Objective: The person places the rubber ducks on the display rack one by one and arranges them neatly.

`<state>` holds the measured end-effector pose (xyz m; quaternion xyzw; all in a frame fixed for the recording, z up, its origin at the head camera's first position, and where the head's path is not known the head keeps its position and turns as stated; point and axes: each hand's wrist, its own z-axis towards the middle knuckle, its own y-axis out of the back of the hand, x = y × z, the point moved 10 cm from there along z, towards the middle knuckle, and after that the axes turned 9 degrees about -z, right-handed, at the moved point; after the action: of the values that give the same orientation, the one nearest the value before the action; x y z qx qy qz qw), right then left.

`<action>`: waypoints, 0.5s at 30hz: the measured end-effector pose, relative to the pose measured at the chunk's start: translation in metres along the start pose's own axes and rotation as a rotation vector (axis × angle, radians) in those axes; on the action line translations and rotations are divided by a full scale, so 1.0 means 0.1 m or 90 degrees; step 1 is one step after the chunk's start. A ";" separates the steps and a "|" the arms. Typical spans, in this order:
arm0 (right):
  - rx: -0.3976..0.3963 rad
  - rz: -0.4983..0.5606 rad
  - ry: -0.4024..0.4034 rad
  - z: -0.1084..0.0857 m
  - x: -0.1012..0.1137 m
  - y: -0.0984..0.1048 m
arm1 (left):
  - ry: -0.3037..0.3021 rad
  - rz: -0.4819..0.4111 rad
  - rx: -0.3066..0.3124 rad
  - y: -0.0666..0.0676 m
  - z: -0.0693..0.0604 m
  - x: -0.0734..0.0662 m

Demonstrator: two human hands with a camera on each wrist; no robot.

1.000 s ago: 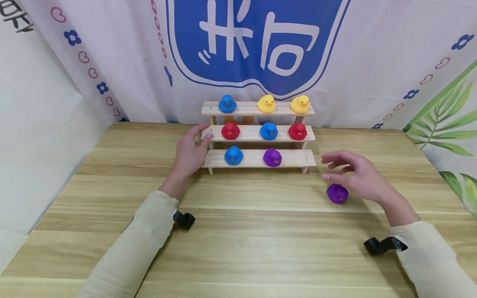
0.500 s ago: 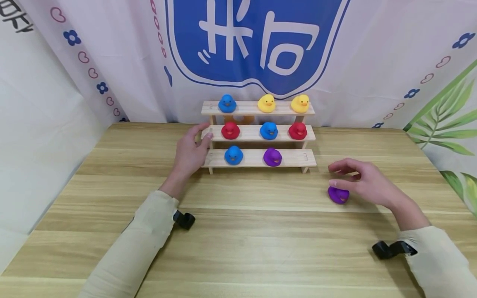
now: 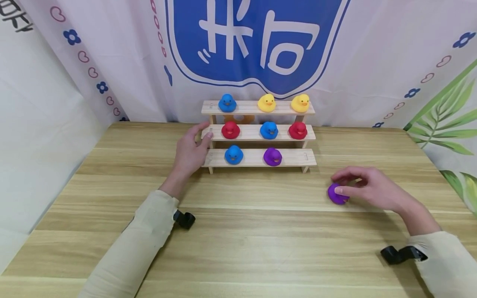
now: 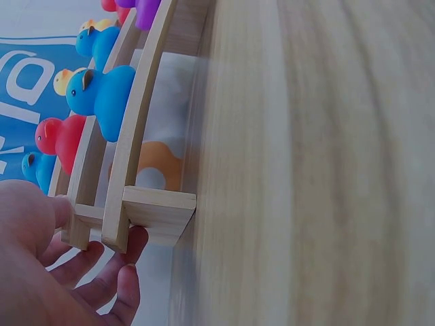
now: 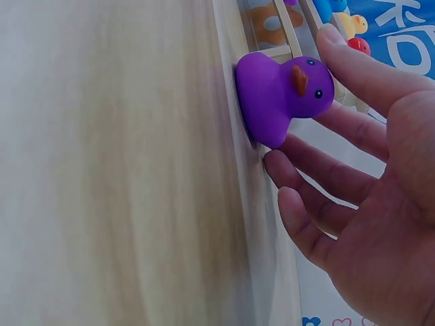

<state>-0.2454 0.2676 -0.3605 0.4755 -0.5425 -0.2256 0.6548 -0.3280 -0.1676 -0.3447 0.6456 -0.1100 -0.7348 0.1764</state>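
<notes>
The left hand (image 3: 191, 151) holds the left end of a three-tier wooden display shelf (image 3: 253, 159). In the left wrist view, its thumb lies over the middle tier and its fingertips (image 4: 136, 241) touch the lower board from below. A purple rubber duck (image 5: 265, 98) sits upright on the table, right of the shelf. Around this duck the right hand (image 3: 376, 188) is spread, thumb on the near side and fingers on the far side. The thumb overlaps the duck in the head view; a firm grip on it is not visible.
Blue (image 3: 233, 155) and purple (image 3: 273, 157) ducks stand on the bottom tier, whose right end is bare. Red (image 3: 230, 130) and blue ducks fill the middle tier; a blue and two yellow ducks (image 3: 266, 103) the top. Behind hangs a printed curtain (image 3: 141, 62).
The right hand has moved down and right, from above the loose purple duck to around it. The left hand has stayed on the shelf, and the ducks keep their places.
</notes>
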 end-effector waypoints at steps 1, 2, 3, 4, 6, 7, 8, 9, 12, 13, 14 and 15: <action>0.000 0.002 0.002 -0.01 0.00 0.00 | 0.000 0.002 0.000 0.00 0.00 0.00; 0.002 0.003 0.003 -0.01 0.00 -0.01 | 0.000 0.002 -0.001 0.00 0.00 0.00; 0.005 0.005 0.004 -0.02 0.00 -0.01 | 0.000 0.002 -0.002 0.00 0.00 0.00; 0.007 0.007 0.006 -0.02 0.00 -0.02 | 0.000 0.004 -0.003 0.01 0.00 0.00; 0.013 0.013 0.010 -0.03 0.00 -0.02 | 0.001 0.006 -0.004 0.01 -0.01 0.00; 0.016 0.017 0.015 -0.03 0.00 -0.03 | 0.001 0.008 -0.004 0.01 -0.01 0.00; 0.020 0.020 0.022 -0.04 0.00 -0.03 | 0.002 0.006 -0.003 0.01 -0.01 0.00; 0.025 0.024 0.028 -0.04 0.01 -0.04 | 0.003 0.005 -0.002 0.01 -0.01 0.00; 0.040 0.030 0.044 -0.06 0.01 -0.06 | 0.006 -0.002 0.000 0.00 -0.01 0.00; 0.045 0.030 0.049 -0.06 0.01 -0.07 | 0.007 -0.003 0.001 0.00 -0.01 0.00; 0.049 0.030 0.052 -0.07 0.01 -0.07 | 0.008 -0.007 0.001 0.00 -0.01 0.00; 0.053 0.029 0.055 -0.07 0.01 -0.07 | 0.009 -0.008 0.001 0.00 -0.01 0.00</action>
<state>-0.2370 0.2661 -0.3661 0.4987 -0.5334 -0.1671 0.6624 -0.3273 -0.1678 -0.3450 0.6514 -0.1050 -0.7315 0.1719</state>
